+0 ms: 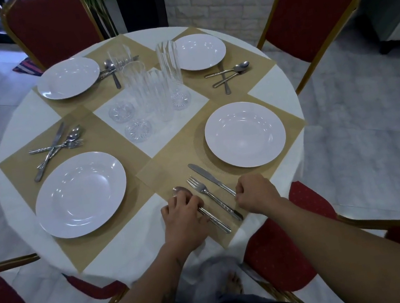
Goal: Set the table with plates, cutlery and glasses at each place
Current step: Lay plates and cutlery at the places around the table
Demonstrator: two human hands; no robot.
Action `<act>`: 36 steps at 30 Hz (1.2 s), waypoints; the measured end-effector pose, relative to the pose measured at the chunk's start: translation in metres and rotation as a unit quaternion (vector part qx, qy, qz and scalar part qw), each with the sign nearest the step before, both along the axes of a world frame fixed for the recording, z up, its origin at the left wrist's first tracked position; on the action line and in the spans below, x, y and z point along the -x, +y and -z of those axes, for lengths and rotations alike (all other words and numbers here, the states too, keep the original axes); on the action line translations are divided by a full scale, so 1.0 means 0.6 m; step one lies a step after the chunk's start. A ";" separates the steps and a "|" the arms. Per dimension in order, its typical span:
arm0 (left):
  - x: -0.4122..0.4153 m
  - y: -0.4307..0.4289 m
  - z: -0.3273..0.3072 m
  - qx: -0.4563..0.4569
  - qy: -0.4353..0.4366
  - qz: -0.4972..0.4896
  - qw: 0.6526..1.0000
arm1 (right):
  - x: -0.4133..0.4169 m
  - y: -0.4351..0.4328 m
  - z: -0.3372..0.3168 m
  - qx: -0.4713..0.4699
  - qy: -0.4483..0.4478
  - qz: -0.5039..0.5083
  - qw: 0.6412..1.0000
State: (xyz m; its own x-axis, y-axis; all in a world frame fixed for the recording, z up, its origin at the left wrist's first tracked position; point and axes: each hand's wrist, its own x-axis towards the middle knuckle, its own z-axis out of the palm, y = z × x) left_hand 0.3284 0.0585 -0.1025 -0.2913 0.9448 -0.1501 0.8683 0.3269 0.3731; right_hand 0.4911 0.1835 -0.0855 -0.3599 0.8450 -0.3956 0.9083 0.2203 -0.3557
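On the nearest tan placemat (169, 161) lie a spoon (182, 192), a fork (205, 192) and a knife (207, 176), side by side to the left of a white plate (245, 134). My left hand (184, 220) rests on the spoon's handle with its fingers closed around it. My right hand (256, 192) pinches the knife's handle. Three more white plates (80, 195) (69, 78) (200, 50) sit on the other mats, each with a loose heap of cutlery (57, 146) (111, 71) (228, 74) beside it. Several clear ribbed glasses (153, 87) stand together in the table's middle.
The round table wears a white cloth (270, 86). Clear glass coasters (138, 131) lie beside the glasses. Red chairs with gold frames (50, 25) (307, 6) stand around the table, two more close at my left and right.
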 end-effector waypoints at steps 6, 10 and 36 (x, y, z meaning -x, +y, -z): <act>0.003 0.001 -0.001 0.001 0.015 0.014 1.000 | -0.001 0.000 -0.003 0.003 0.014 0.008 1.000; 0.003 0.002 -0.003 -0.008 0.029 0.018 0.999 | 0.014 -0.009 -0.011 -0.047 0.041 -0.007 0.998; 0.001 -0.012 -0.005 -0.042 0.021 0.038 0.998 | 0.008 -0.020 -0.029 -0.029 0.103 0.031 0.994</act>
State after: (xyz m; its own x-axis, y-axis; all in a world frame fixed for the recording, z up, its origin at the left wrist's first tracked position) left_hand 0.3275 0.0511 -0.0994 -0.2224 0.9732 -0.0591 0.9047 0.2286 0.3595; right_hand 0.4864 0.1716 -0.0680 -0.3754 0.8868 -0.2694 0.8301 0.1924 -0.5234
